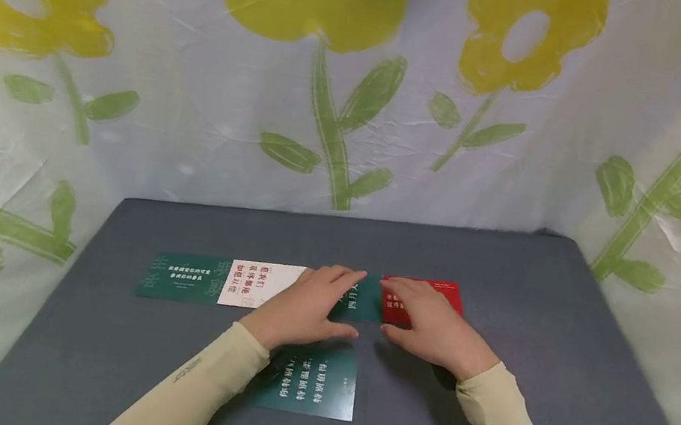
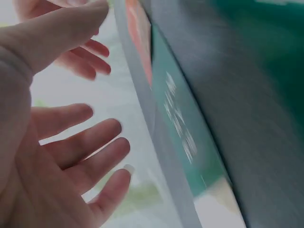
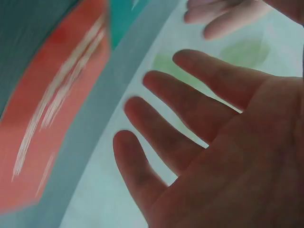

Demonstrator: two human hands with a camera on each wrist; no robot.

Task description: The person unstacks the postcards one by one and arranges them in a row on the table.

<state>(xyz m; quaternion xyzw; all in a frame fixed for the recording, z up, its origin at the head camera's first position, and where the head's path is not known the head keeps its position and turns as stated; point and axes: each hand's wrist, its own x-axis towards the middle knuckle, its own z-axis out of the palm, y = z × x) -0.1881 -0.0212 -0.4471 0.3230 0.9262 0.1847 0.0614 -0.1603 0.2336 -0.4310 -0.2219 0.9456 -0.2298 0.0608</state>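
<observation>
My left hand (image 1: 312,306) hovers over the row of printed cards, fingers spread and holding nothing. Below it, a green card (image 1: 363,302) is partly hidden, with a white card (image 1: 259,284) to its left. Beside the left hand, my right hand (image 1: 432,327) is held above the red card (image 1: 452,293), fingers loosely apart and nothing in them. The left wrist view shows the left palm (image 2: 57,166) facing the right hand's fingers. In the right wrist view, the red card (image 3: 57,104) lies beyond the right hand's spread fingers (image 3: 185,104).
A dark green card (image 1: 181,277) ends the row at the left. Nearer the front, another green card (image 1: 323,388) lies partly under the left forearm. A grey cloth covers the table (image 1: 538,293). A flower-printed curtain (image 1: 203,135) hangs behind and at both sides.
</observation>
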